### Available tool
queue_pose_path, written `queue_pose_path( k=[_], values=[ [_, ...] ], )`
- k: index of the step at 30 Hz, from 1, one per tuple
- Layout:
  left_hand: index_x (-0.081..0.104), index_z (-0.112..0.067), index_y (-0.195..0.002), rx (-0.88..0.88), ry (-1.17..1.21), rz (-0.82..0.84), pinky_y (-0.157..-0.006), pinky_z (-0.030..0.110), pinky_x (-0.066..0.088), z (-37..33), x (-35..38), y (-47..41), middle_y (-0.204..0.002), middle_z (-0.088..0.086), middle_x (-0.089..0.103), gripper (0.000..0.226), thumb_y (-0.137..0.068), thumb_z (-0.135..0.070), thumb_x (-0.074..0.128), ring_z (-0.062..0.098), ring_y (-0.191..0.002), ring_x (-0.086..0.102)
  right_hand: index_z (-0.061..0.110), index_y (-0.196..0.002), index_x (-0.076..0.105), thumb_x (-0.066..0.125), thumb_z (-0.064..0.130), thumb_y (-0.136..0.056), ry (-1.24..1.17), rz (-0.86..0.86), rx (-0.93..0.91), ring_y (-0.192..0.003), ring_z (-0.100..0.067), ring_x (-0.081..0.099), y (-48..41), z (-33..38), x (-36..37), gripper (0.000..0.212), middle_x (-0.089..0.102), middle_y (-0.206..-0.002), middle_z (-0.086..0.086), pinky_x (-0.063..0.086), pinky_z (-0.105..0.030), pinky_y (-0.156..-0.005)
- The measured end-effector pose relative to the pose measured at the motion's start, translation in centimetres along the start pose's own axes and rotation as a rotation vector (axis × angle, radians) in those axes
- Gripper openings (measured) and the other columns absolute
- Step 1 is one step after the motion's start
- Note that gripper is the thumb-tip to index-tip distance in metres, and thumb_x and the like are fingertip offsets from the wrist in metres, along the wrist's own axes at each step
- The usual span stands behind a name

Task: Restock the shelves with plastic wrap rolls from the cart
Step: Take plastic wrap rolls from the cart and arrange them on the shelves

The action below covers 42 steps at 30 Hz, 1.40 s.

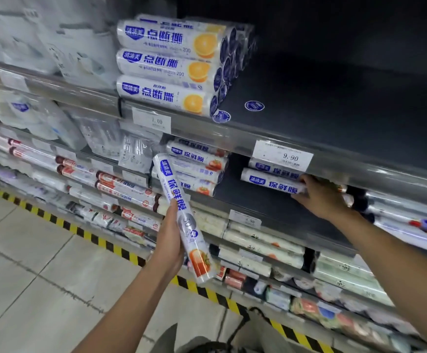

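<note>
Price tag [283, 155] reads 9.90; yellow-black tape [100, 242] edges tiled floor [29, 263]; round blue sticker [254, 106].

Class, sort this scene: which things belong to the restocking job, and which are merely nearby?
Job: left hand, held roll, right hand, shelf roll, dark shelf.
Nearby: orange-print rolls, price tag, striped floor tape.

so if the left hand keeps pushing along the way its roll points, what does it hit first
Likely the clear plastic packs beside the stacked tomato-print rolls: the held roll in the left hand tips up-left toward them. Depth is unclear, so it may clip the stack's end instead.
</note>
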<state>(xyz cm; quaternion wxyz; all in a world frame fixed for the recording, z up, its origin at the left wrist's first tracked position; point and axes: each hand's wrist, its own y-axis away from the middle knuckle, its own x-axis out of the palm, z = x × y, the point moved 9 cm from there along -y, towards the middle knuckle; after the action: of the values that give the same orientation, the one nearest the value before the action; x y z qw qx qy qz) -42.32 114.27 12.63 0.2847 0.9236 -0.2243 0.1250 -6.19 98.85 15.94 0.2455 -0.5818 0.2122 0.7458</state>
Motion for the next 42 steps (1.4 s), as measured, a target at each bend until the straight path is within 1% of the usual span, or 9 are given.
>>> queue_pose_path(
  k=[2,7,11,17,24,29,33,36,42],
  values=[
    [0.057,-0.034,-0.135,0.045,-0.032,0.004,-0.092,0.043,0.057,0.1,0.5,-0.1,-0.117,0.002,0.074,0.055,-0.092,-0.066,0.047,0.019,-0.109,0.071,0.015,-0.134,0.052,0.069,0.037,-0.094,-0.025,-0.041,0.005,-0.101,-0.03,0.066,-0.7,-0.7,0.1,0.048,0.069,-0.12,-0.009,0.047,-0.033,-0.078],
    [0.059,-0.019,-0.132,0.105,-0.076,0.017,-0.09,0.041,0.056,0.6,1.2,-0.2,-0.109,0.011,0.072,0.059,-0.088,-0.058,0.055,0.019,-0.1,0.074,0.008,-0.111,0.062,0.067,0.039,-0.094,-0.083,-0.057,0.029,-0.083,-0.028,0.067,-2.3,-2.8,1.8,0.036,0.072,-0.101,-0.01,0.055,-0.041,-0.076],
    [0.056,-0.004,-0.126,0.099,-0.119,0.036,-0.095,0.049,0.057,1.5,1.3,-0.3,-0.113,0.02,0.071,0.047,-0.102,-0.044,0.053,0.031,-0.109,0.072,0.01,-0.125,0.057,0.072,0.034,-0.092,-0.127,-0.12,-0.026,-0.089,-0.027,0.067,-2.8,-2.6,1.8,0.043,0.071,-0.105,-0.009,0.054,-0.039,-0.078],
    [0.056,-0.009,-0.114,0.103,-0.127,0.049,-0.085,0.038,0.06,1.4,2.2,0.3,-0.102,0.015,0.074,0.019,-0.107,-0.026,0.053,0.032,-0.105,0.075,0.015,-0.117,0.061,0.075,0.042,-0.087,-0.049,-0.141,0.009,-0.093,-0.027,0.068,-3.5,-3.0,2.3,0.043,0.072,-0.107,-0.006,0.053,-0.034,-0.074],
    [0.053,-0.003,-0.123,0.077,-0.117,0.038,-0.094,0.046,0.06,1.6,2.1,1.0,-0.1,0.02,0.065,0.03,-0.103,-0.023,0.062,0.032,-0.1,0.071,0.013,-0.119,0.061,0.072,0.046,-0.088,-0.085,-0.151,0.065,-0.088,-0.026,0.069,-2.4,-1.6,0.7,0.047,0.073,-0.103,-0.006,0.055,-0.035,-0.075],
    [0.055,-0.004,-0.113,0.074,-0.161,0.089,-0.096,0.045,0.059,1.9,2.2,1.9,-0.094,0.015,0.059,0.025,-0.101,-0.023,0.066,0.026,-0.091,0.07,0.027,-0.126,0.058,0.062,0.052,-0.092,-0.203,-0.16,-0.201,-0.097,-0.018,0.064,2.1,6.9,-2.5,0.043,0.068,-0.113,0.003,0.054,-0.037,-0.087],
    [0.052,-0.005,-0.108,0.056,-0.143,0.161,-0.094,0.04,0.06,2.4,3.3,3.1,-0.099,0.017,0.063,0.022,-0.099,-0.017,0.068,0.028,-0.096,0.072,0.033,-0.127,0.059,0.062,0.052,-0.093,-0.368,0.05,-0.386,-0.11,0.003,0.054,7.4,14.9,-3.4,0.039,0.053,-0.119,0.021,0.048,-0.027,-0.098],
    [0.054,-0.005,-0.112,0.062,-0.102,0.243,-0.095,0.042,0.06,2.5,4.9,4.3,-0.107,0.019,0.07,0.02,-0.098,-0.011,0.067,0.029,-0.103,0.074,0.039,-0.133,0.052,0.066,0.06,-0.087,-0.342,0.138,-0.481,-0.114,0.001,0.052,10.8,18.7,-2.9,0.052,0.048,-0.123,0.023,0.047,-0.026,-0.095],
    [0.058,-0.014,-0.126,0.094,-0.19,0.362,-0.097,0.041,0.059,2.9,8.0,6.0,-0.121,0.009,0.073,0.026,-0.101,-0.014,0.065,0.021,-0.111,0.072,0.046,-0.134,0.046,0.065,0.053,-0.087,-0.236,0.025,-0.434,-0.105,0.0,0.055,12.8,17.5,-2.9,0.051,0.051,-0.121,0.025,0.055,-0.037,-0.081]
  ],
)
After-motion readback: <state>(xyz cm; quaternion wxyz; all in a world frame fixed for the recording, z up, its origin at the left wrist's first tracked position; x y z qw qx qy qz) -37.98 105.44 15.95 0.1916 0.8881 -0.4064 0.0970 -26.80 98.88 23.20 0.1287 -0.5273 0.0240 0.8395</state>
